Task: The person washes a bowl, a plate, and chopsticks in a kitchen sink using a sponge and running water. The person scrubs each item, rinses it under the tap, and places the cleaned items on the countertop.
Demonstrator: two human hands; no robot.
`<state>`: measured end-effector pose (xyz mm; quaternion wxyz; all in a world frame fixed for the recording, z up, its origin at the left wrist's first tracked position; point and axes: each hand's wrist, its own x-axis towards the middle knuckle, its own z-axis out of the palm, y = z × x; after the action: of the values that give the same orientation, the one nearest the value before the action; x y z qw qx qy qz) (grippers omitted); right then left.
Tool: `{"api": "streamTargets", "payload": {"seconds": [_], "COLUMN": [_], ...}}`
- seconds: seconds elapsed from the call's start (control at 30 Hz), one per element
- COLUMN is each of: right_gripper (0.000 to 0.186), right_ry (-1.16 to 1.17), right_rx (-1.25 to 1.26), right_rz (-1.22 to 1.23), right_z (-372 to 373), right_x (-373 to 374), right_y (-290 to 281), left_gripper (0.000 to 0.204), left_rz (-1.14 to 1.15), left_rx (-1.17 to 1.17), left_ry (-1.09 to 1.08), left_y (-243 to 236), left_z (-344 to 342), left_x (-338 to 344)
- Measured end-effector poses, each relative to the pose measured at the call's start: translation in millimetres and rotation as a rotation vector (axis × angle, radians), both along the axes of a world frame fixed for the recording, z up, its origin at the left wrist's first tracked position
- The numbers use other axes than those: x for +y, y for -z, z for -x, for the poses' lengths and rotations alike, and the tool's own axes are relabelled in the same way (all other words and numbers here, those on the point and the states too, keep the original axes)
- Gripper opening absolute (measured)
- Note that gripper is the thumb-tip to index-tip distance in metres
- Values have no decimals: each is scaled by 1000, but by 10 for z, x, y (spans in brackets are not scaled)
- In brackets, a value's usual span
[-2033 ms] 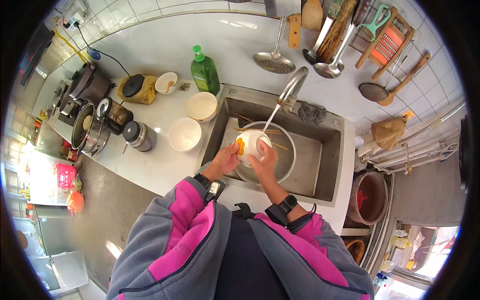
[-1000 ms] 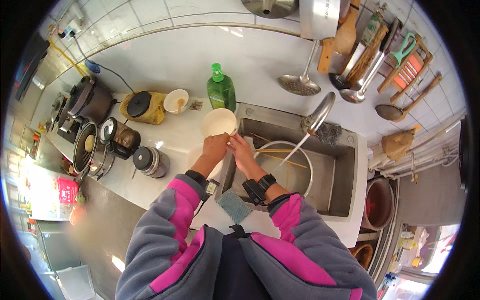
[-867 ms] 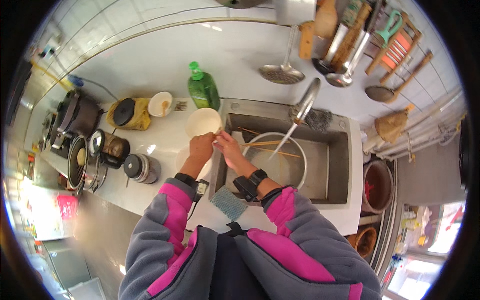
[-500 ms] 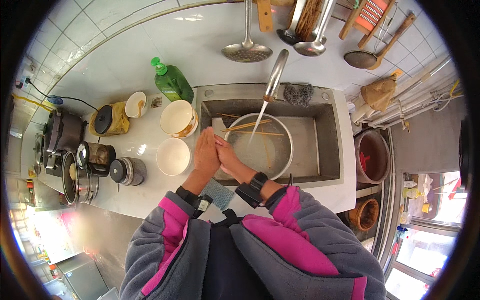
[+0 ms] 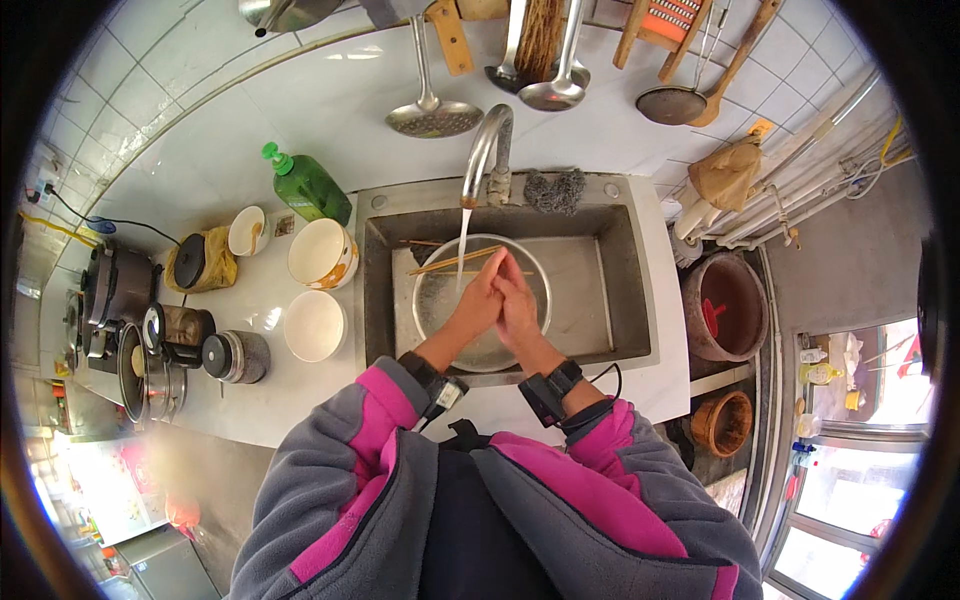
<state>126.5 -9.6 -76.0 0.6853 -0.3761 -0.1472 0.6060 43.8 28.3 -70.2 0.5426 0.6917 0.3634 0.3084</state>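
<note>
My left hand (image 5: 481,300) and my right hand (image 5: 517,312) are pressed together, fingers closed against each other, over a metal basin (image 5: 537,270) in the steel sink (image 5: 622,295). No object shows between them. Water (image 5: 462,240) runs from the curved tap (image 5: 478,148) just left of my fingertips. Wooden chopsticks (image 5: 437,265) lie across the basin. On the counter left of the sink sit a flowered white bowl (image 5: 320,250) and a plain white bowl (image 5: 314,327).
A green pump bottle (image 5: 310,188), jar (image 5: 236,356), kettle (image 5: 175,330) and pots (image 5: 118,290) line the left counter. A scouring pad (image 5: 553,190) sits behind the sink. Utensils (image 5: 430,115) hang on the wall. Right are pipes (image 5: 760,220) and a large vessel (image 5: 725,305).
The flowered bowl I held now stands on the counter, out of my hands. My hands left it, came together, and moved right over the basin beside the running water.
</note>
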Motion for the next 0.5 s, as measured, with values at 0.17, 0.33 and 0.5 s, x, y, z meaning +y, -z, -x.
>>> {"api": "streamTargets", "payload": {"seconds": [0.17,0.33,0.5], "right_gripper": [69,71,73], "right_ry": [91,149,97], "right_rx": [9,126,175], "right_rz": [-67,-55,-53], "right_z": [-339,-491,-562], "right_x": [359,657,761], "right_y": [-17,34,94], "left_gripper": [65,67,68], "left_rz": [529,695,767], "left_rx": [-416,-605,-668], "left_ry": [7,-36,-56], "left_y": [-92,-61,-2], "left_z": [-354,-598,-683], "left_x": [396,643,734]}}
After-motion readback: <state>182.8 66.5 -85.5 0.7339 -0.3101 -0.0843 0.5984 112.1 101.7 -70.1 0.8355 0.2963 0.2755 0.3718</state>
